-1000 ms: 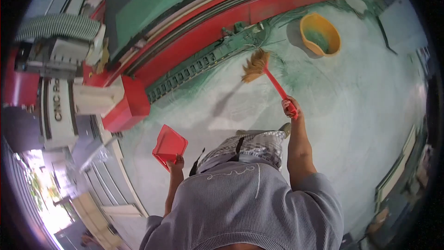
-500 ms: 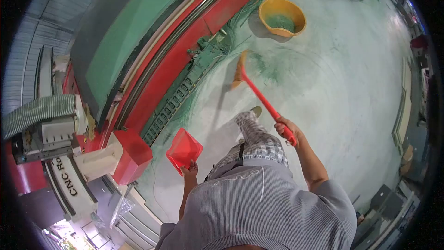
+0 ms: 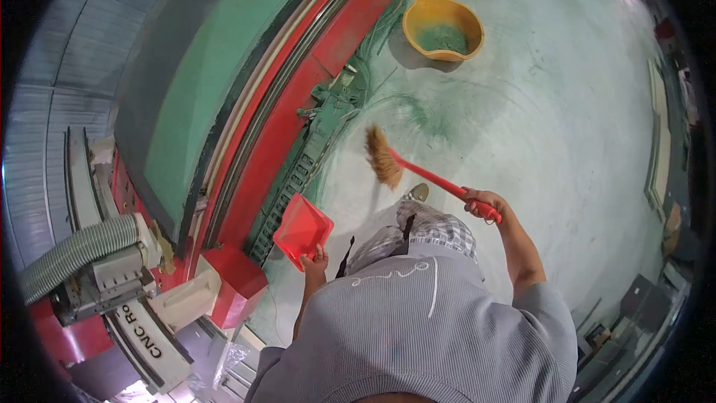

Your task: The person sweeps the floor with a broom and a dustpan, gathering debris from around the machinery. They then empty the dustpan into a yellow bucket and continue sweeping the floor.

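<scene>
My right hand (image 3: 483, 204) is wrapped round the red handle of a hand broom (image 3: 435, 176). Its tan bristles (image 3: 382, 157) point away to the left, over the pale floor just ahead of my foot. In my left hand (image 3: 315, 258) I grip a red dustpan (image 3: 304, 230) by its near end, tilted, beside the green cable chain. Green dust (image 3: 429, 121) lies smeared on the floor beyond the broom. Farther off stands a yellow basin (image 3: 443, 30) with green dust in its bottom.
Along the left runs a large machine with a red frame (image 3: 347, 45) and a green bed (image 3: 201, 104). A green cable chain (image 3: 298, 160) lies along its base. A grey ribbed hose (image 3: 82, 254) and a CNC gantry (image 3: 149, 339) stand at lower left. Boards (image 3: 660, 134) lean at the right.
The broom has swung nearer to me, its bristles now lower and turned. My right hand has shifted slightly right; the dustpan is still in my left hand. The view has tilted a little.
</scene>
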`<state>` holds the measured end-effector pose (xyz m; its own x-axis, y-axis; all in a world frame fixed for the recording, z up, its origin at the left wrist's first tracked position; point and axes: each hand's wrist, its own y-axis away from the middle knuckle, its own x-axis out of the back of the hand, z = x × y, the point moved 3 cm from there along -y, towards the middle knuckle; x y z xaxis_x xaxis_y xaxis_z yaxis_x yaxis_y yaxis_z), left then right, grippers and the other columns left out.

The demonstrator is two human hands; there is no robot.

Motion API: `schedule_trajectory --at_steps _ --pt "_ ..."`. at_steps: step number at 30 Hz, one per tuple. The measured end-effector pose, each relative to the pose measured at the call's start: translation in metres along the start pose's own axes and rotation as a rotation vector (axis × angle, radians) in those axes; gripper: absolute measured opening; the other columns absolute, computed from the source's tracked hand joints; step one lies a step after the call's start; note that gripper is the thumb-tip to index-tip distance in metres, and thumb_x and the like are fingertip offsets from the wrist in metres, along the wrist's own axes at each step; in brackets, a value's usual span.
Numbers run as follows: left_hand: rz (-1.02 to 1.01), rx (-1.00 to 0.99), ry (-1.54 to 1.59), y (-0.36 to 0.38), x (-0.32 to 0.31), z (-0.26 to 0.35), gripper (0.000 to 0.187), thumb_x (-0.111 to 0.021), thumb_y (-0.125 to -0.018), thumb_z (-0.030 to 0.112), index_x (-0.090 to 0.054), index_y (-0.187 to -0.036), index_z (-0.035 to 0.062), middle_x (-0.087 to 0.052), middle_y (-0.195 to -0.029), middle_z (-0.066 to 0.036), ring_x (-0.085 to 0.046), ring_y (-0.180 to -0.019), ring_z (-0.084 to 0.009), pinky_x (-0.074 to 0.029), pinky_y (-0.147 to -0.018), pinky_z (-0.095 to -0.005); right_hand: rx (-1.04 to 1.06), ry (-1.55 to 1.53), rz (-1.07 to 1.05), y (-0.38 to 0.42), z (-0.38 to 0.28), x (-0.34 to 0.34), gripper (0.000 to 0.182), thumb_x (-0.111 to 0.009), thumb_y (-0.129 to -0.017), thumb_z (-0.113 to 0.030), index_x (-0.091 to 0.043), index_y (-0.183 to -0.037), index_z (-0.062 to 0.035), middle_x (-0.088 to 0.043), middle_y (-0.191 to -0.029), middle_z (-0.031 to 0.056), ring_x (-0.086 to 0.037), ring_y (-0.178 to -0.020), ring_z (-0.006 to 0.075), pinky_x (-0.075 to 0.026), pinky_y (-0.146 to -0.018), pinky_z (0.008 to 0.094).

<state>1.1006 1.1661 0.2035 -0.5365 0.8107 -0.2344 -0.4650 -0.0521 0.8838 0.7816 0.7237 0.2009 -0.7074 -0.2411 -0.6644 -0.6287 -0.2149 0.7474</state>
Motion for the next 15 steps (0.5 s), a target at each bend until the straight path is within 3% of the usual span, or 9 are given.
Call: schedule_trajectory --at_steps 3,8,12,15 --pt "0.159 0.098 0.075 -0.022 -0.03 0.002 0.04 -0.045 -0.063 0.033 -0.046 -0.096 0.0096 -0.057 -0.087 -0.008 -0.059 -0.071 -0.0208 -0.042 -0.071 -0.0357 0.084 -0.065 0.006 0.017 -0.013 0.007 0.048 -0.051 -0.076 -0.009 -0.029 -0.117 -0.0217 -0.039 -0.061 0.0015 -0.039 -0.043 0.007 -0.036 -0.035 0.0153" --pt "0.079 0.097 -0.011 -0.016 -0.081 -0.005 0.038 -0.046 -0.064 0.035 -0.047 -0.093 0.0103 -0.057 -0.087 -0.008 -0.058 -0.074 -0.0207 -0.043 -0.071 -0.0372 0.16 -0.033 0.029 0.039 -0.014 -0.006 0.052 -0.048 -0.078 -0.013 -0.023 -0.122 -0.0255 -0.039 -0.061 0.0018 -0.037 -0.042 0.0048 -0.034 -0.035 0.0145" --pt "-0.003 0.124 -0.041 -0.031 -0.098 -0.012 0.038 -0.046 -0.065 0.036 -0.047 -0.093 0.0098 -0.056 -0.087 -0.008 -0.058 -0.076 -0.0204 -0.044 -0.069 -0.0374 0.103 -0.051 -0.102 0.046 -0.011 -0.022 0.053 -0.046 -0.08 -0.013 -0.02 -0.124 -0.0275 -0.039 -0.061 0.0019 -0.036 -0.042 0.0042 -0.034 -0.035 0.0143" --pt "0.078 0.183 -0.001 -0.026 -0.11 -0.022 0.039 -0.046 -0.066 0.037 -0.047 -0.093 0.0086 -0.056 -0.087 -0.008 -0.057 -0.077 -0.0207 -0.044 -0.069 -0.0378 0.063 -0.134 -0.154 0.025 -0.014 -0.025 0.052 -0.045 -0.081 -0.012 -0.02 -0.124 -0.0276 -0.039 -0.061 0.0018 -0.037 -0.043 0.0044 -0.034 -0.035 0.0141"
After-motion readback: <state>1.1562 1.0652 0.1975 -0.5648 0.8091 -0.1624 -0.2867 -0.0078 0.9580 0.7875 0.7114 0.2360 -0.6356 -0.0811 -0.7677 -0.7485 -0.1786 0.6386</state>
